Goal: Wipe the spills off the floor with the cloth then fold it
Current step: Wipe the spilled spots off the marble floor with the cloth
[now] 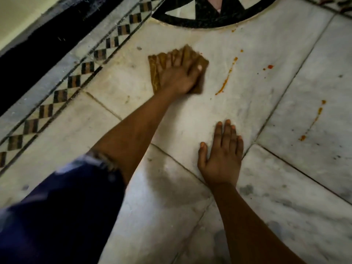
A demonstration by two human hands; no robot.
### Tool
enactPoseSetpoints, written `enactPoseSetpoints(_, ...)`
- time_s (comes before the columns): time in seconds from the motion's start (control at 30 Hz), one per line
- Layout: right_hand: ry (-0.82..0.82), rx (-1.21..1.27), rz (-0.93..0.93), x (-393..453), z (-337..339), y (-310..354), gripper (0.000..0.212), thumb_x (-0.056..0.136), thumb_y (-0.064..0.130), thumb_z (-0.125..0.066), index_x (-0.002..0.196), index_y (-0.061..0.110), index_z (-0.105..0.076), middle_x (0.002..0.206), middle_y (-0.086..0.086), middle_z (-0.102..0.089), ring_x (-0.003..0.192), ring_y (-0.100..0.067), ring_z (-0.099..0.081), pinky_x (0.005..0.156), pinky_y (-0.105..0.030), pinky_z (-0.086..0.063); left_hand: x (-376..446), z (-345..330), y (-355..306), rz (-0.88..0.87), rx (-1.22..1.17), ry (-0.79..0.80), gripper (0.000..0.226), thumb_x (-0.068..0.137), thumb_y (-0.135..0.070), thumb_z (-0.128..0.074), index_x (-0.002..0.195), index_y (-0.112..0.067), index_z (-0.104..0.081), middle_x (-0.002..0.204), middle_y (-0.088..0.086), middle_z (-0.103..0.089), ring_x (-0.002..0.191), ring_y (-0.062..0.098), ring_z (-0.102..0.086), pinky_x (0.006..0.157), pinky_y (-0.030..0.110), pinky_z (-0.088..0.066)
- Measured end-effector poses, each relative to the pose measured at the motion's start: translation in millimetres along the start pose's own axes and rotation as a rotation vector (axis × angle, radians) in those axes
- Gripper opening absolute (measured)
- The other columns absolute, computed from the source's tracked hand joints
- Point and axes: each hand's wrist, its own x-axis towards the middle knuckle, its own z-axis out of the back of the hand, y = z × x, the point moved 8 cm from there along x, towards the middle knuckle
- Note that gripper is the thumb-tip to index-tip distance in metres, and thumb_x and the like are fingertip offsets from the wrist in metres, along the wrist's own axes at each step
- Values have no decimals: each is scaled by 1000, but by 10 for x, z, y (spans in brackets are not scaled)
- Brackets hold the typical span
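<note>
A brown cloth [155, 73] lies flat on the white marble floor [190, 115]. My left hand [179, 75] presses down on it with fingers spread, covering most of it. An orange streak of spill [226, 79] runs just right of the cloth, apart from it. A small red spot [270, 66] lies further right, and a second orange streak [314, 121] is on the neighbouring tile. A tiny orange fleck [233, 30] sits near the black inlay. My right hand [221, 155] rests palm down on the floor, holding nothing.
A checkered tile border [80, 73] runs diagonally on the left beside a black skirting [47, 44]. A black and white round inlay [200, 18] lies at the top. My blue sleeve [57, 216] fills the lower left.
</note>
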Motion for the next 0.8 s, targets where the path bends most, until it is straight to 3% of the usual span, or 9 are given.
enactPoseSetpoints(0.13, -9, 7, 3, 14, 24, -5, 66, 88, 42, -33, 142, 4, -36, 149, -19, -32, 137, -33, -32, 113, -44, -16, -640, 23, 207, -186, 223, -138, 62, 87, -66, -19, 144, -44, -23, 152, 5, -29, 130, 35, -31, 99, 53, -22)
enactPoseSetpoints(0.2, -9, 6, 4, 37, 23, -1, 66, 87, 41, -34, 142, 4, -36, 149, -19, -32, 137, -33, -32, 113, -44, -14, -499, 114, 429, -78, 189, -172, 58, 90, -63, -23, 144, -41, -27, 153, 6, -27, 136, 35, -25, 103, 57, -19)
enactPoseSetpoints(0.33, 17, 34, 0, 35, -21, -8, 66, 88, 42, -33, 143, 4, -35, 150, -18, -32, 139, -32, -30, 114, -44, -14, 102, 166, 425, 168, 68, -103, 58, 96, -56, -22, 149, -32, -19, 160, 5, -1, 145, 37, 7, 107, 70, 5)
enactPoseSetpoints(0.47, 12, 74, -10, 41, -4, -5, 65, 88, 41, -34, 141, 4, -38, 149, -17, -34, 138, -31, -32, 114, -42, -14, -252, -53, 80, -30, 95, -21, 69, 91, -66, -20, 150, -32, -7, 160, 2, 3, 145, 36, 6, 110, 66, 4)
enactPoseSetpoints(0.57, 20, 146, -18, 30, 53, 15, 66, 87, 43, -34, 140, 5, -40, 148, -16, -36, 137, -30, -34, 113, -40, -16, -835, -133, 174, -181, 175, -5, 76, 78, -77, -16, 147, -45, -11, 160, -3, -3, 146, 32, -1, 110, 64, 1)
enactPoseSetpoints(0.7, 17, 212, 13, 246, 162, -144, 68, 83, 47, -34, 134, 5, -49, 141, -19, -46, 128, -34, -45, 106, -45, -33, -370, 58, 461, 19, 104, -77, 73, 88, -70, -24, 150, -33, -13, 160, 1, -6, 145, 37, -3, 110, 66, 0)
enactPoseSetpoints(0.73, -26, 168, 12, 360, 213, -256, 67, 84, 46, -33, 135, 4, -47, 141, -20, -44, 129, -35, -44, 107, -46, -31, -203, 86, 446, 68, 46, -79, 71, 91, -66, -26, 150, -30, -14, 160, 4, -5, 144, 39, -1, 110, 67, 1)
enactPoseSetpoints(0.8, -41, 64, -24, 572, 250, -525, 70, 89, 49, -28, 144, 5, -31, 151, -18, -28, 140, -31, -26, 115, -42, -14, -37, 100, 328, 99, -14, -103, 67, 92, -62, -28, 149, -28, -17, 160, 7, -3, 144, 42, 3, 110, 67, -1)
